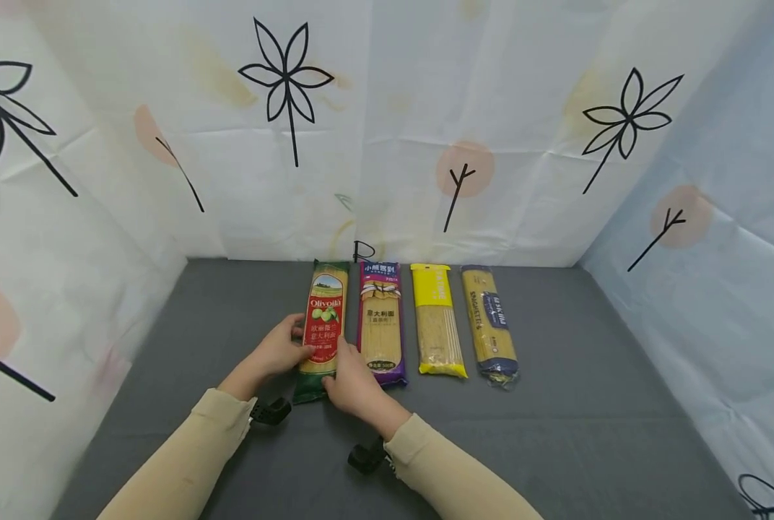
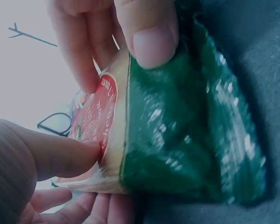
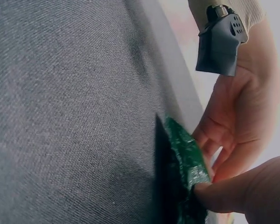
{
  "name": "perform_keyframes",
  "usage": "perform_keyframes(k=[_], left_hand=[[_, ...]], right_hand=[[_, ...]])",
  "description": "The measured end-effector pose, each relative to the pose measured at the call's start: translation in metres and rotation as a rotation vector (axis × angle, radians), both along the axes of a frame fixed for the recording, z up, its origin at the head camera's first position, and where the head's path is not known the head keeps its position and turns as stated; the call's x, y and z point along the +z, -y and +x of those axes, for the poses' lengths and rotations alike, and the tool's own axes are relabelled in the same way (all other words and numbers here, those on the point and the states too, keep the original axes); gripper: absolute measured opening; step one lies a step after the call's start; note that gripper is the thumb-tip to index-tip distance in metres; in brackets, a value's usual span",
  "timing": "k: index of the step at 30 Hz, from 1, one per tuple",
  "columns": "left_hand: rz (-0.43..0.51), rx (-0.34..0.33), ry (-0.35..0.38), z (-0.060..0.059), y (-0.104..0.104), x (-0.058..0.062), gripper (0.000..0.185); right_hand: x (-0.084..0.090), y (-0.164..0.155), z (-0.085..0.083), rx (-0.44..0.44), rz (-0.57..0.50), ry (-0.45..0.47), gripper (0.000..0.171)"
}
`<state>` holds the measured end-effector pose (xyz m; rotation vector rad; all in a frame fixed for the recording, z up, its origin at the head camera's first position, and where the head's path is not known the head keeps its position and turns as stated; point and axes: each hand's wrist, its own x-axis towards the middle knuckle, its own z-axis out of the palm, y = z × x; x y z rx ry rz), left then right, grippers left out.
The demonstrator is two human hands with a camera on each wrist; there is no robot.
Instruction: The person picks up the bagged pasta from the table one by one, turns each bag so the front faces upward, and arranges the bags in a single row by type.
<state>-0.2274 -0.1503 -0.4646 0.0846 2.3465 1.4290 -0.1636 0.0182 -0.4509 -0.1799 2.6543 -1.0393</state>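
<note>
Both hands grip a green-ended spaghetti packet (image 1: pixel 326 289) with a red label, leftmost of the packets on the grey cloth. At its left edge, my left hand (image 1: pixel 278 349) has its thumb over the label and fingers round the side. Lower on the right edge is my right hand (image 1: pixel 354 381), thumb near the green end and a finger along the label. The left wrist view shows the right thumb (image 2: pixel 154 49) pressing the green wrapper (image 2: pixel 172 126). Close over the cloth, the wrapper's crimped end shows in the right wrist view beside the right thumb (image 3: pixel 224 192).
To the right lie a purple-edged spaghetti packet (image 1: pixel 381 325), a yellow-topped one (image 1: pixel 437 318) and one with dark blue bands (image 1: pixel 489 318), side by side. Patterned white cloth (image 1: pixel 387 195) walls off the back and sides of the grey table (image 1: pixel 556 433).
</note>
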Motion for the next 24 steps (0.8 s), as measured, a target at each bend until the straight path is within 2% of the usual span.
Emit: perform_keyframes(k=[3, 11, 16, 24], left_hand=[[-0.002, 0.006, -0.008, -0.001, 0.004, -0.001, 0.071], [-0.015, -0.061, 0.016, -0.005, 0.018, -0.010, 0.067], [0.011, -0.067, 0.012, -0.006, 0.019, -0.009, 0.065], [-0.011, -0.095, 0.027, -0.005, 0.019, -0.009, 0.063]], right_hand=[[-0.002, 0.003, -0.002, 0.001, 0.012, -0.011, 0.080], [-0.006, 0.003, -0.008, 0.037, 0.046, -0.017, 0.080], [-0.006, 0.003, -0.010, 0.039, 0.056, -0.020, 0.080], [-0.008, 0.004, -0.007, 0.035, 0.094, -0.029, 0.079]])
